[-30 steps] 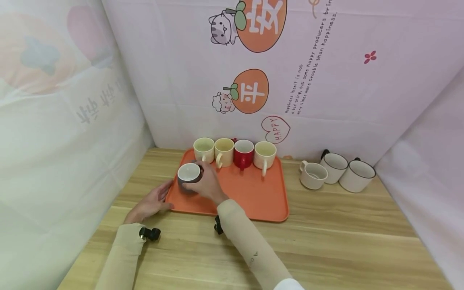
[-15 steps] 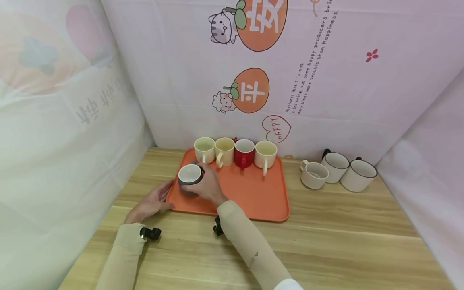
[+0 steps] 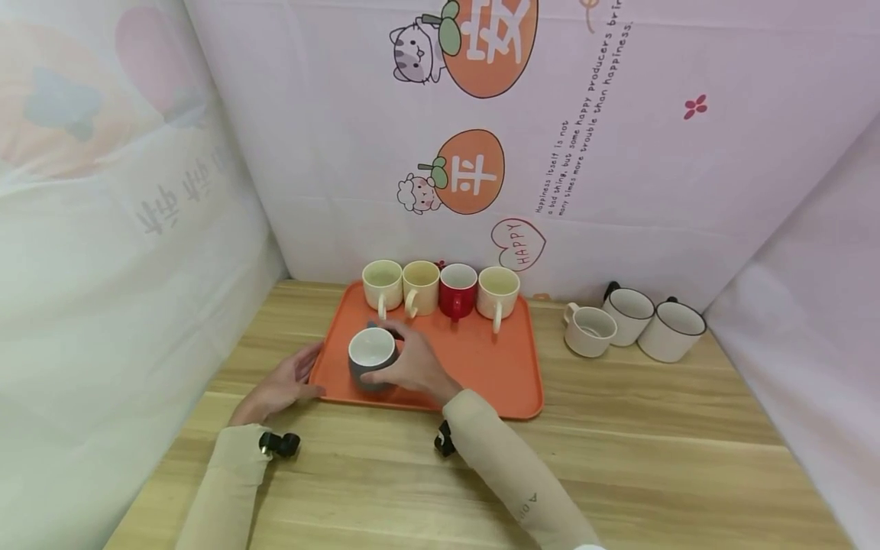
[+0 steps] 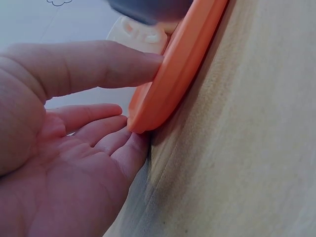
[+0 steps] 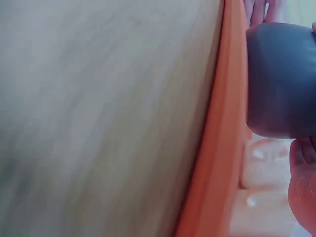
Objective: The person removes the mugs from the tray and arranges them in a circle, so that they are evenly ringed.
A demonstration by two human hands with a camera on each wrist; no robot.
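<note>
A dark grey mug [image 3: 372, 376] with a white inside stands upright over the front left part of the orange tray [image 3: 474, 374]. My right hand [image 3: 419, 363] grips it from the right side, thumb in front and fingers behind. In the right wrist view the grey mug [image 5: 281, 81] appears beside the tray's rim [image 5: 217, 128]. At the tray's front left corner rests my left hand [image 3: 282, 386], its fingers extended. The left wrist view shows the thumb [image 4: 118, 64] touching the rim and the other fingers [image 4: 106, 133] against the tray's outer end.
Along the tray's back edge stand a pale green mug [image 3: 382, 286], a yellow mug [image 3: 422, 289], a red mug [image 3: 457, 292] and a cream mug [image 3: 498, 294]. Right of the tray are a small white cup [image 3: 588, 336] and two black-rimmed mugs [image 3: 670, 336]. White printed cloth [image 3: 330, 137] encloses the table.
My right hand has brought the grey mug a little to the right and toward the front, away from the pale green mug. My left hand keeps its place at the tray's corner.
</note>
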